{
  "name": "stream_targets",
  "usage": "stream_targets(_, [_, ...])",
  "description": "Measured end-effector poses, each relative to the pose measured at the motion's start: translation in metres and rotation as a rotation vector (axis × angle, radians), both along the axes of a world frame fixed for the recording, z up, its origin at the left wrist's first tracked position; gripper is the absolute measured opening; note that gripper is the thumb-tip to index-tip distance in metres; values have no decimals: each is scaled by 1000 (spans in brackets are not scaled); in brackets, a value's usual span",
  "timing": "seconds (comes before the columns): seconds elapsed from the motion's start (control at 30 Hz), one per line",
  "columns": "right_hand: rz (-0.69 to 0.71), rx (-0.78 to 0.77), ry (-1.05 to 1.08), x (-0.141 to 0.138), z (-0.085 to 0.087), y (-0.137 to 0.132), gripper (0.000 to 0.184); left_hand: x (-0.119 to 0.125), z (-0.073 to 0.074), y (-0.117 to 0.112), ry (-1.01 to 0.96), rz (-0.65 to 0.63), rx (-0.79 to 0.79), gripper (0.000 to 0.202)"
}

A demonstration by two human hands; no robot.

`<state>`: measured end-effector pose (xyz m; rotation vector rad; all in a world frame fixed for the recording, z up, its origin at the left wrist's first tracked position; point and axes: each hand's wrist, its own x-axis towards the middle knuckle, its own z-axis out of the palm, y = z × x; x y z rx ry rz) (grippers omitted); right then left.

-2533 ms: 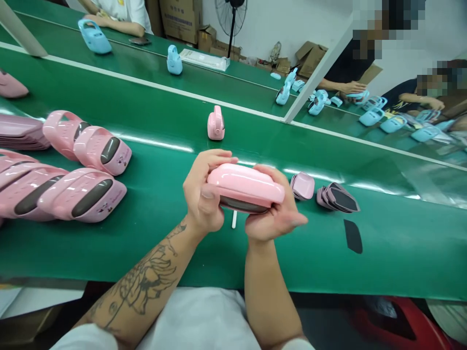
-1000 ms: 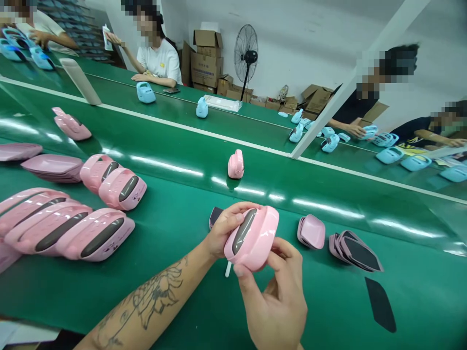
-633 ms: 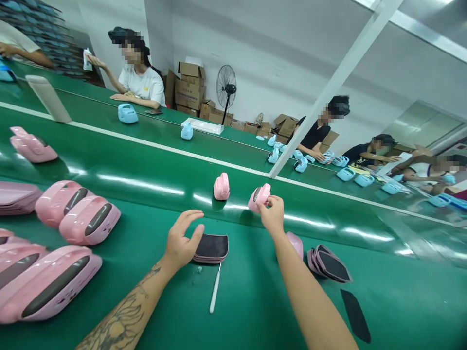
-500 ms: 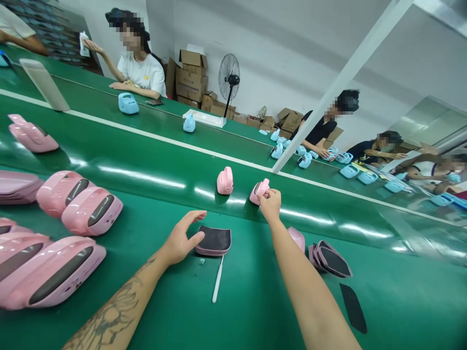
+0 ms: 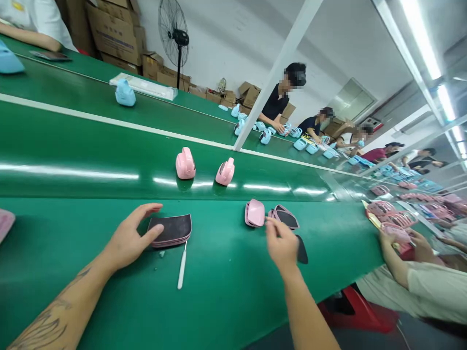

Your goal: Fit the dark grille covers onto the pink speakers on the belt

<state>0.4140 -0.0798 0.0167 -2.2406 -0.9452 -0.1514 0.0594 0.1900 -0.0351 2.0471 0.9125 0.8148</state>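
Observation:
My left hand (image 5: 133, 238) is open, fingers apart, with its thumb over the left edge of a small stack of dark-faced, pink-edged panels (image 5: 173, 231). A thin tool with a white handle (image 5: 181, 272) lies just below that stack. My right hand (image 5: 283, 245) has loosely bent fingers and nothing visible in them. It hovers beside a stack of glossy pink covers (image 5: 254, 214) and several dark-faced panels (image 5: 286, 217). Beyond my hands, two pink handled housings (image 5: 186, 164) (image 5: 225, 171) stand upright on the shiny green belt.
A dark flat sheet (image 5: 302, 250) lies right of my right hand. Across the white rail stands a light blue housing (image 5: 125, 92). A white post (image 5: 277, 73) rises from the rail. At right, a co-worker's hands (image 5: 396, 253) hold a pink part near a red stool (image 5: 359, 311).
My right hand has let go of the pink housing on the belt and drawn back to the pink covers. My left hand stays by the dark panels. The view has swung right.

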Motion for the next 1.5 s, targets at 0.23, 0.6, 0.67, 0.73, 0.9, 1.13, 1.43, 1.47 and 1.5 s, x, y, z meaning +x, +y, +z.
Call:
stream_targets(0.23, [-467, -291, 135, 85, -24, -129, 35, 13, 22, -22, -239, 284, 363, 19])
stream_targets(0.6, [-334, -367, 37, 64, -69, -103, 36, 13, 27, -27, -253, 342, 385, 15])
stream_targets(0.67, [-297, -332, 5, 64, -68, -106, 35, 14, 28, -27, -264, 345, 381, 14])
stream_targets(0.73, [-237, -284, -10, 55, -70, -109, 31, 15, 27, -28, -276, 344, 377, 12])
stream_targets(0.9, [-83, -81, -73, 31, -56, -83, 30, 21, 24, -36, -271, 312, 411, 9])
stream_targets(1.13, [102, -46, -153, 63, -20, 38, 34, 23, 26, -42, -256, 256, 475, 9])
stream_targets(1.43, [155, -351, -259, 75, -5, 73, 42, 12, 20, -26, -289, 392, 393, 13])
stream_targets(1.47, [181, -389, -267, 73, -3, 69, 40, 12, 19, -25, -288, 392, 386, 14])
stream_targets(1.5, [217, -433, -270, 70, -1, 65, 37, 13, 18, -24, -288, 390, 382, 14])
